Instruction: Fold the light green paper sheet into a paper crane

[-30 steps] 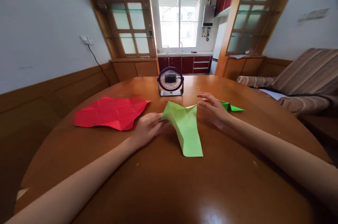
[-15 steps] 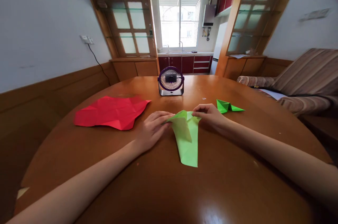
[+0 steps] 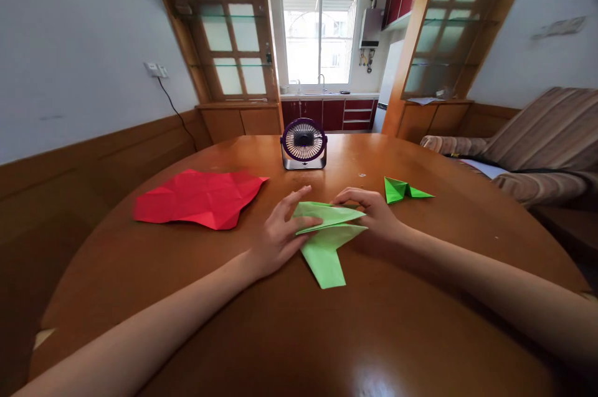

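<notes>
A light green sheet of folded paper (image 3: 327, 257) is in front of me, its upper part folded into pointed layers and a narrow strip hanging toward me. My left hand (image 3: 280, 232) grips its left edge, with one finger laid over the top layer and another raised above it. At the paper's upper right, my right hand (image 3: 374, 213) holds the far side; its fingertips are partly hidden behind the layers. A smaller, brighter green folded paper piece (image 3: 396, 190) lies just beyond my right wrist. To the left of my left hand rests a creased red sheet of paper (image 3: 200, 199).
A small purple desk fan (image 3: 304, 141) stands toward the far side of the round wooden table (image 3: 261, 334). A striped armchair (image 3: 537, 135) is at the right. On the left wall a cable hangs from a socket (image 3: 156, 70).
The green paper's top has been folded over toward me, so layered points now stick out to the right. My left hand's fingers have spread and lifted; my right hand has shifted slightly.
</notes>
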A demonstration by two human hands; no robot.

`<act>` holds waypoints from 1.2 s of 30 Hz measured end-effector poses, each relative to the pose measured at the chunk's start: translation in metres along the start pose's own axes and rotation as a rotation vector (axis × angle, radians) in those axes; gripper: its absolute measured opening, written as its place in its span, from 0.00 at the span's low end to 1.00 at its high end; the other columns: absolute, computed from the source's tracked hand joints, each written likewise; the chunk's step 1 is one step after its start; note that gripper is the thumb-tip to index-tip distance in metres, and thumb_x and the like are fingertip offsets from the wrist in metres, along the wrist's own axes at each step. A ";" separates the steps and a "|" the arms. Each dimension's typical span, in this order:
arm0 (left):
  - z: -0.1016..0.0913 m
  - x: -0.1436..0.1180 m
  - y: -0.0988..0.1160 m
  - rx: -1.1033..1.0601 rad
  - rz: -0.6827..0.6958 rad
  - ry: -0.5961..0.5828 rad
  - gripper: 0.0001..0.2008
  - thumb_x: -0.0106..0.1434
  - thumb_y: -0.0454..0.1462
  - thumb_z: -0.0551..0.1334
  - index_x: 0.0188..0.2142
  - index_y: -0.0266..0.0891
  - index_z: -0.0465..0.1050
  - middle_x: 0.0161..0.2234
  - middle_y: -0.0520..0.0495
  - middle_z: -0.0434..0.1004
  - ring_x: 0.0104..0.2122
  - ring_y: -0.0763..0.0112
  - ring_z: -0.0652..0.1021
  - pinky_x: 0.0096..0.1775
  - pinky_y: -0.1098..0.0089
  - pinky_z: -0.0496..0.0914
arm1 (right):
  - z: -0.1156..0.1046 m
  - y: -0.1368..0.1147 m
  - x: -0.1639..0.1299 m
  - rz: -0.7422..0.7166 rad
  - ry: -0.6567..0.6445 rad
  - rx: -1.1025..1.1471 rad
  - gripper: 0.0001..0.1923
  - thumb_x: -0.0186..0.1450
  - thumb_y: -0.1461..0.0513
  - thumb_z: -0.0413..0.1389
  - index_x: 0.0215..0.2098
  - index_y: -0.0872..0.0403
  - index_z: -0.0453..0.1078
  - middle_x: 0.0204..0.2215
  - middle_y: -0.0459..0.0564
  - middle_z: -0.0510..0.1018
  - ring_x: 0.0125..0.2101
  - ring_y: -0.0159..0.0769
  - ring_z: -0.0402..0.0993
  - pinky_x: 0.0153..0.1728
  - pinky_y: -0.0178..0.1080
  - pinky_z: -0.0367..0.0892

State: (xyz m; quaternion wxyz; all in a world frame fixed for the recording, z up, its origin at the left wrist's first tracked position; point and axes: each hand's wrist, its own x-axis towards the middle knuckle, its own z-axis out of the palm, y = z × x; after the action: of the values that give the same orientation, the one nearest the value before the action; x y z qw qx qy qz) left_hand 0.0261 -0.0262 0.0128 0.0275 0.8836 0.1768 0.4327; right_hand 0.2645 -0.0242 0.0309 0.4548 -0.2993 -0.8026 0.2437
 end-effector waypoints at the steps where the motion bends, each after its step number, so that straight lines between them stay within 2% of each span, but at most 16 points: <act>1: 0.000 0.000 -0.001 -0.022 0.004 -0.017 0.13 0.66 0.32 0.57 0.48 0.45 0.73 0.62 0.41 0.57 0.59 0.57 0.65 0.55 0.55 0.66 | 0.000 0.000 -0.001 -0.006 -0.015 0.010 0.08 0.60 0.58 0.60 0.38 0.51 0.74 0.35 0.49 0.78 0.36 0.36 0.74 0.37 0.38 0.68; 4: 0.000 -0.002 -0.002 -0.050 0.009 -0.019 0.13 0.67 0.32 0.55 0.48 0.44 0.72 0.56 0.40 0.63 0.54 0.62 0.70 0.50 0.61 0.70 | -0.004 0.000 -0.002 -0.017 -0.044 0.058 0.13 0.61 0.59 0.59 0.45 0.50 0.71 0.41 0.49 0.78 0.41 0.36 0.74 0.42 0.39 0.69; 8: 0.000 -0.001 -0.002 -0.062 -0.023 0.054 0.11 0.66 0.33 0.58 0.46 0.42 0.74 0.50 0.40 0.68 0.49 0.63 0.73 0.47 0.64 0.72 | -0.014 -0.002 0.000 -0.076 -0.124 0.091 0.16 0.64 0.60 0.57 0.50 0.50 0.68 0.47 0.51 0.75 0.48 0.38 0.71 0.50 0.43 0.67; 11: 0.001 0.002 -0.001 -0.089 -0.096 0.093 0.09 0.64 0.33 0.60 0.43 0.41 0.76 0.46 0.41 0.70 0.46 0.65 0.74 0.45 0.65 0.72 | -0.021 -0.002 0.004 -0.138 -0.141 0.065 0.13 0.65 0.61 0.57 0.48 0.51 0.69 0.46 0.52 0.75 0.48 0.39 0.72 0.50 0.44 0.67; 16: 0.002 0.003 0.000 -0.243 -0.210 0.126 0.07 0.61 0.37 0.64 0.39 0.40 0.77 0.40 0.43 0.72 0.42 0.66 0.75 0.44 0.65 0.71 | -0.021 0.004 0.009 -0.280 -0.065 -0.059 0.05 0.64 0.64 0.57 0.39 0.53 0.74 0.38 0.52 0.78 0.40 0.36 0.75 0.42 0.41 0.71; 20: 0.004 0.003 0.000 -0.467 -0.429 0.172 0.12 0.66 0.42 0.58 0.37 0.39 0.77 0.39 0.43 0.75 0.40 0.66 0.76 0.43 0.66 0.71 | -0.016 0.008 0.008 -0.309 -0.017 -0.097 0.06 0.65 0.65 0.57 0.39 0.52 0.75 0.37 0.51 0.78 0.39 0.35 0.76 0.40 0.40 0.72; 22: 0.007 0.005 0.000 -0.539 -0.574 0.247 0.10 0.61 0.42 0.63 0.39 0.39 0.77 0.38 0.45 0.77 0.39 0.66 0.77 0.40 0.68 0.71 | -0.015 0.009 0.006 -0.303 -0.006 -0.111 0.07 0.65 0.65 0.56 0.40 0.52 0.75 0.37 0.51 0.79 0.39 0.35 0.76 0.40 0.40 0.72; 24: 0.010 0.006 -0.001 -0.581 -0.688 0.292 0.14 0.54 0.40 0.69 0.40 0.40 0.77 0.37 0.46 0.78 0.37 0.67 0.77 0.37 0.70 0.71 | -0.014 0.010 0.005 -0.295 -0.002 -0.130 0.07 0.65 0.64 0.56 0.40 0.51 0.75 0.37 0.50 0.79 0.39 0.35 0.76 0.40 0.40 0.72; 28: 0.012 0.007 -0.003 -0.574 -0.808 0.304 0.11 0.51 0.40 0.71 0.32 0.37 0.80 0.32 0.45 0.80 0.31 0.68 0.77 0.32 0.71 0.70 | -0.014 0.015 0.004 -0.301 -0.001 -0.180 0.06 0.65 0.63 0.57 0.39 0.49 0.76 0.36 0.49 0.79 0.38 0.35 0.75 0.39 0.40 0.71; 33: 0.010 0.006 -0.004 -0.503 -0.768 0.317 0.08 0.51 0.39 0.71 0.29 0.38 0.80 0.29 0.47 0.80 0.29 0.69 0.76 0.30 0.71 0.69 | -0.018 0.016 0.005 -0.271 -0.021 -0.185 0.05 0.63 0.62 0.58 0.36 0.49 0.76 0.34 0.48 0.79 0.37 0.36 0.74 0.42 0.43 0.68; 36: 0.009 0.005 -0.003 -0.415 -0.671 0.302 0.05 0.54 0.38 0.69 0.30 0.39 0.80 0.29 0.47 0.79 0.29 0.71 0.76 0.29 0.72 0.67 | -0.019 0.010 0.005 -0.128 -0.089 -0.072 0.06 0.63 0.60 0.58 0.39 0.50 0.75 0.36 0.49 0.79 0.40 0.37 0.74 0.45 0.44 0.67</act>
State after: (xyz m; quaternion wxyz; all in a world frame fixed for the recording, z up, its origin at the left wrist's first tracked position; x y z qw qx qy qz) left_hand 0.0354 -0.0211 0.0103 0.3180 0.6794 0.3659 0.5509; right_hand 0.2816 -0.0113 0.0361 0.4223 -0.2524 -0.8478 0.1982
